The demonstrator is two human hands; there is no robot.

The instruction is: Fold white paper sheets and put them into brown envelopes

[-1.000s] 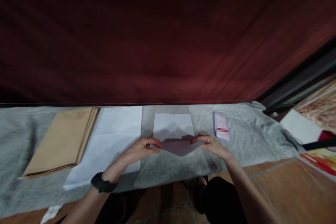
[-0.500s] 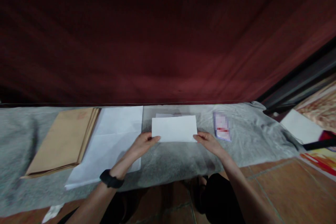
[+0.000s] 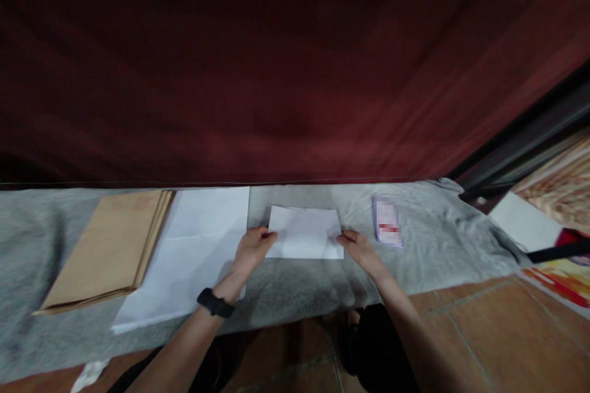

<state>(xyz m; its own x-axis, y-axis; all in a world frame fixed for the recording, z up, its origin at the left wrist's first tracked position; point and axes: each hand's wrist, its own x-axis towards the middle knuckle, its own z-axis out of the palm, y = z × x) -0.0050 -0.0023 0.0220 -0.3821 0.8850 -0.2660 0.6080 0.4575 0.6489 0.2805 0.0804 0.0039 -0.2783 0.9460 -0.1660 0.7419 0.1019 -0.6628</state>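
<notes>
1. A folded paper (image 3: 305, 232) is laid flat on a grey cloth (image 3: 299, 285), at the middle of the view.
2. Its 9 o'clock edge is pinched by the left hand (image 3: 251, 249), with the thumb seen on top of the sheet.
3. Its 3 o'clock edge is pinched by the right hand (image 3: 358, 247), fingers drawn together at the corner.
4. A black band (image 3: 216, 303) is worn on the left wrist.
5. White sheets (image 3: 193, 252) are spread at 9 o'clock, just beside the paper.
6. Brown envelopes (image 3: 106, 249) are stacked farther out at 9 o'clock.
7. A small packet (image 3: 388, 222) is placed near, at 3 o'clock.
8. A red curtain (image 3: 295, 73) is hung at 12 o'clock.
</notes>
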